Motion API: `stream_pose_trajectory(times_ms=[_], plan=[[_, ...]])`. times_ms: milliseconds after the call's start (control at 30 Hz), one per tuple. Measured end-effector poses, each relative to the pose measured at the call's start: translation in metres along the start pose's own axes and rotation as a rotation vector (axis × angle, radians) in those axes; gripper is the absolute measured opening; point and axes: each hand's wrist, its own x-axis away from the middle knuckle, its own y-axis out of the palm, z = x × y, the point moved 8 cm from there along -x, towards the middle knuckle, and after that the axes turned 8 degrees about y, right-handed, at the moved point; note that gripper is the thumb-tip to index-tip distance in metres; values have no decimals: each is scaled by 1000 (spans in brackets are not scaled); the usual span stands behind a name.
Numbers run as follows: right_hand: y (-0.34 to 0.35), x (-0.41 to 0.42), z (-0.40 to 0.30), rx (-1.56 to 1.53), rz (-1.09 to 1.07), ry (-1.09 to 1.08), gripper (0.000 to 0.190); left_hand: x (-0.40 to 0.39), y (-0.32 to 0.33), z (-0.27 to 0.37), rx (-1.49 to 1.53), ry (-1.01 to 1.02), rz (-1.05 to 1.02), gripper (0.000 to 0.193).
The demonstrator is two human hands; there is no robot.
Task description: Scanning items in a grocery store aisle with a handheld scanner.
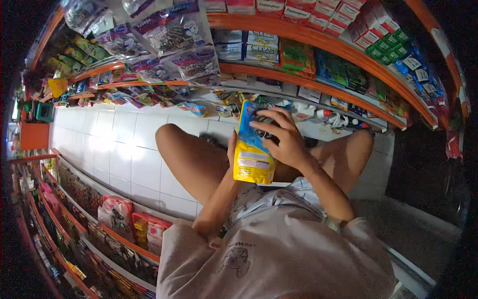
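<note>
A blue and yellow plastic pouch [255,159] bearing small print is held up before my lap, between my knees. My left hand [232,147] grips the pouch along its left edge, most of its fingers hidden behind it. Spread over the blue upper part of the pouch is my right hand [282,136], with its fingers apart and the tips at or near the surface. Whether that hand bears any of the pouch's weight, I cannot tell. Behind the pouch, several packets and bottles lie along the lowest shelf [317,129].
Orange-edged shelves [261,69] hold sachets, toothpaste boxes [298,11] and green boxes [386,48]. Clear snack bags [171,33] hang at upper left. White floor tiles [127,149] stretch leftward. Another shelf rack [93,224], with red-and-white packs [115,216], stands at lower left.
</note>
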Motion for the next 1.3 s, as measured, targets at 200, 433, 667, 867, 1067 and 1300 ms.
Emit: stream_pose_trajectory(times_ms=[200,433,667,867,1067,1300], plan=[[22,31,-39,-98,-257,-209,43,11,10,-2,272,-101,-49,76],[11,40,-40,43,-95,-183,46,11,18,-14,488,-104,-47,70],[6,30,-36,109,-85,-87,42,9,-7,5,-152,2,165,71],[32,45,-21,35,-270,-272,51,6,-32,4,-11,58,-110,66],[7,13,9,-107,-319,-170,55,-3,-60,-3,-108,25,95,60],[43,61,-33,243,-341,-593,46,18,-72,-15,20,-65,194,66]])
